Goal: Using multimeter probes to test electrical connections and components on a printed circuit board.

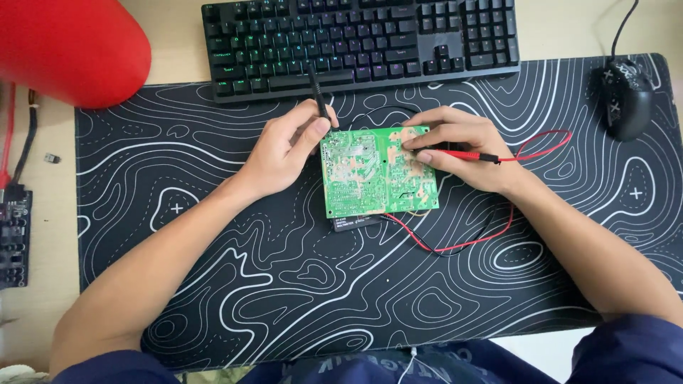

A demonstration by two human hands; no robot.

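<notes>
A green circuit board (373,174) lies solder side up in the middle of a black desk mat (284,284) with white contour lines. It rests on a dark meter (356,223) whose lower edge sticks out beneath it. My left hand (284,149) grips a black test probe (317,96) at the board's left top edge. My right hand (462,153) holds a red test probe (473,156) against the board's upper right part. Red and black leads (455,245) loop over the mat to the right of the board.
A black keyboard (359,39) with lit keys stands beyond the mat. A black mouse (626,96) sits at the far right. A red rounded object (67,46) fills the top left corner. Another dark circuit board (14,238) and cables lie at the left edge.
</notes>
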